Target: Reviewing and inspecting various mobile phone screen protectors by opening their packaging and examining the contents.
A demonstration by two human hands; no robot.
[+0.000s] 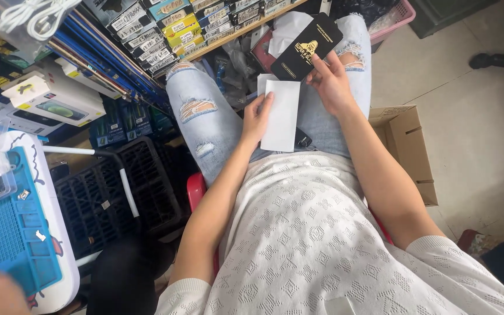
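Observation:
I sit with my lap in the middle of the head view, in pale ripped jeans and a white knit top. My left hand (256,118) holds a plain white rectangular sleeve (282,116) by its left edge, above my thighs. My right hand (332,81) grips a flat black package with gold print (306,48) at its lower corner, tilted up and away from me. The two items sit close together, the black one just above the white one. A small dark object (302,140) lies on my lap under the white sleeve.
Stacked small boxes fill a shelf (164,26) ahead. Black plastic crates (118,192) stand at my left, beside a blue work mat (13,233) on a white table. An open cardboard box (406,146) stands on the tiled floor at my right. Another person's shoe (500,60) is far right.

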